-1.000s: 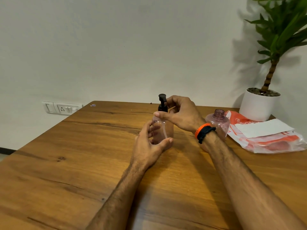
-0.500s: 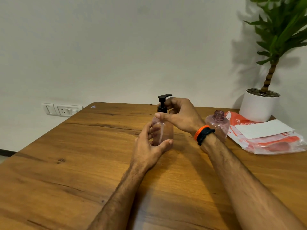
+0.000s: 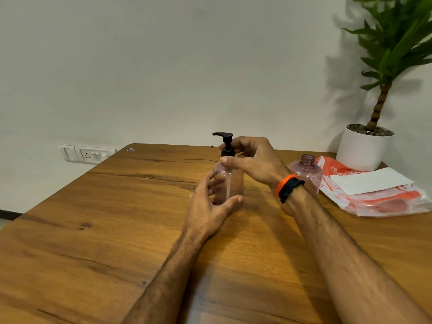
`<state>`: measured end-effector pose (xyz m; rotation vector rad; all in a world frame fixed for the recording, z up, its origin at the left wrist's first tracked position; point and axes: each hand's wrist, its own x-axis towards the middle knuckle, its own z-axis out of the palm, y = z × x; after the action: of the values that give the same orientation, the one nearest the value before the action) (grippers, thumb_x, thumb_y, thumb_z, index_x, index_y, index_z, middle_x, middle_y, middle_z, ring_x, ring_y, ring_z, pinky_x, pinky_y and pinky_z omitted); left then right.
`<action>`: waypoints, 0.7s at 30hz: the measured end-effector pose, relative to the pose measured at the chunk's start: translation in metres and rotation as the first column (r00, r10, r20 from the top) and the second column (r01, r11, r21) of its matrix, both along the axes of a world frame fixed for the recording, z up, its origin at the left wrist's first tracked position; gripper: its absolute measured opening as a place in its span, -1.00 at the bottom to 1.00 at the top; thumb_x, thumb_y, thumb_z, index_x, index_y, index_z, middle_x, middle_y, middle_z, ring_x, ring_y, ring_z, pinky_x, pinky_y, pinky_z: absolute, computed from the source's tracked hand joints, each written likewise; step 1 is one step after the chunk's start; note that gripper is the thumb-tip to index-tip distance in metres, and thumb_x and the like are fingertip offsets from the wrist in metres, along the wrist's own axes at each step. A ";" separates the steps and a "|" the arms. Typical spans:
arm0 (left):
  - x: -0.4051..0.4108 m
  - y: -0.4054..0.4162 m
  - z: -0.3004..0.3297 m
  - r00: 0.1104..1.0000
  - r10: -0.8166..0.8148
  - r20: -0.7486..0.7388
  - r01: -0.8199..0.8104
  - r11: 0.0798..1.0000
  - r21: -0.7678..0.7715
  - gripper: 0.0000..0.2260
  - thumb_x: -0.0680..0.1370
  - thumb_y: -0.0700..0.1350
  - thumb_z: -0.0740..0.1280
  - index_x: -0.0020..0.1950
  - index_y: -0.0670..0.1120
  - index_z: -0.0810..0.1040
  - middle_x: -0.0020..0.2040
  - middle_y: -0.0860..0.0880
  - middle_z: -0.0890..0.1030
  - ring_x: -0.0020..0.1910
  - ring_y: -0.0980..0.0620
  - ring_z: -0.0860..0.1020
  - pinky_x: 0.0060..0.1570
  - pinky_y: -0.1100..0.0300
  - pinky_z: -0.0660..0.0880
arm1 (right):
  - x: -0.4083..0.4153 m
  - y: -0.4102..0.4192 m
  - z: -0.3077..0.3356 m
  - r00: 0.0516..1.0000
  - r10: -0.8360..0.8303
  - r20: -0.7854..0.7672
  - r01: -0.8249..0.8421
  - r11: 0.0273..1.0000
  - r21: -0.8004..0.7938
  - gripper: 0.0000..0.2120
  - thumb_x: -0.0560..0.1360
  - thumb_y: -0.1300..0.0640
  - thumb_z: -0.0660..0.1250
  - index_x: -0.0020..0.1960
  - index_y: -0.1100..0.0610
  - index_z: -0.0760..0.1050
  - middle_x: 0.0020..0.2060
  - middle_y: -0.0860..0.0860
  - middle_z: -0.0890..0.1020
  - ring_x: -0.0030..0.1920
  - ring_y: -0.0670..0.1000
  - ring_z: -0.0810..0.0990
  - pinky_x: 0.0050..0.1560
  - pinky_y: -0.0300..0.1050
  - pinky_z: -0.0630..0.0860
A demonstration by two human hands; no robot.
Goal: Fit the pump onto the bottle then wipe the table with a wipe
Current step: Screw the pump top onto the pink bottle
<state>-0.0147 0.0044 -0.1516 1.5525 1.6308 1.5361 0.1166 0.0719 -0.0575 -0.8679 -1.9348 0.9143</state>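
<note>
A clear pink bottle (image 3: 230, 183) stands upright on the wooden table (image 3: 117, 218) near its middle. A black pump (image 3: 225, 143) sits on the bottle's neck, its nozzle pointing left. My left hand (image 3: 211, 208) holds the lower body of the bottle between thumb and fingers. My right hand (image 3: 254, 160) grips the pump's collar from the right, thumb across the front. A white wipe (image 3: 371, 181) lies flat on an orange and clear plastic packet (image 3: 383, 202) at the right.
A second pink bottle (image 3: 308, 171) without a pump stands just behind my right wrist. A potted plant in a white pot (image 3: 364, 148) sits at the table's back right corner. A wall switch and socket (image 3: 86, 154) are at the left.
The pump's nozzle has turned from pointing toward me, round to the right, then to the left, under my right hand. The bottle has stayed in place in my left hand.
</note>
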 end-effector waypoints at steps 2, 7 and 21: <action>0.000 0.000 -0.001 1.000 -0.005 0.009 0.005 1.000 -0.001 -0.25 0.33 0.12 0.55 0.45 0.14 0.31 0.26 0.17 0.52 0.20 0.17 0.53 0.00 0.32 0.55 | 0.001 0.000 0.000 0.999 0.053 -0.008 -0.053 0.998 -0.031 -0.74 0.40 0.15 0.51 0.07 0.08 0.62 -0.03 -0.04 0.70 0.01 -0.10 0.65 0.16 0.03 0.56; 0.000 0.001 -0.001 1.000 -0.016 0.005 0.016 1.000 0.008 -0.31 0.34 0.12 0.55 0.40 0.17 0.33 0.27 0.13 0.53 0.23 0.19 0.51 0.02 0.34 0.54 | -0.007 -0.003 -0.004 0.990 -0.135 0.030 0.130 0.985 0.110 -0.59 0.20 -0.19 0.57 -0.06 -0.05 0.54 -0.21 -0.22 0.60 -0.34 -0.45 0.47 -0.34 -0.48 0.40; -0.001 0.003 -0.003 0.999 -0.032 0.011 0.032 0.999 0.014 -0.27 0.33 0.12 0.55 0.43 0.17 0.31 0.22 0.22 0.50 0.22 0.19 0.52 -0.05 0.38 0.52 | -0.006 -0.005 -0.003 0.986 -0.165 0.021 0.163 0.983 0.087 -0.57 0.22 -0.20 0.56 -0.04 -0.05 0.54 -0.20 -0.22 0.59 -0.25 -0.27 0.52 -0.27 -0.40 0.39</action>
<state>-0.0153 0.0077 -0.1547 1.5666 1.5847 1.5406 0.1110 0.0673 -0.0602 -0.9784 -1.8801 0.7216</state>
